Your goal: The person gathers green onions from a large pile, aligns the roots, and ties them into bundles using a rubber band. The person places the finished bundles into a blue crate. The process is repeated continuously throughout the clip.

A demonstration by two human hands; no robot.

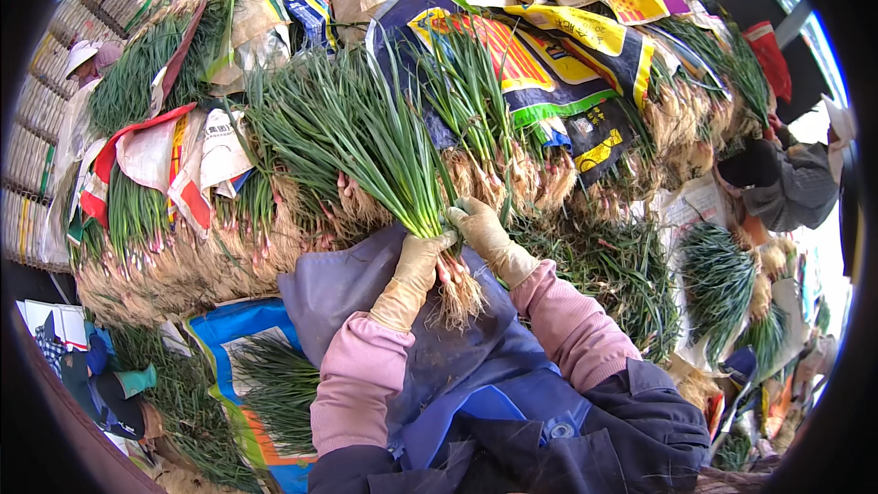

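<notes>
My left hand (420, 274), in a pale rubber glove, is closed around the lower stems of a bunch of green onions (394, 158). The leaves fan out up and to the left over the pile; pinkish bulbs and stringy roots (458, 291) hang below the hand, over a dark apron (350, 285). My right hand (483, 230), gloved alike, has its fingertips at the right side of the same bunch, beside the stems. Whether it grips any stalk is hard to tell. Right beyond the hands lie more green onions (473, 103) with their roots towards me.
Printed woven sacks (507, 62) lie over the onion heap. Leaf scraps (603, 274) cover the ground at right. An onion bunch (274, 384) rests on a blue-edged sack at lower left. People work at right (789, 178), lower left (103, 384) and upper left (92, 62), near stacked crates (31, 144).
</notes>
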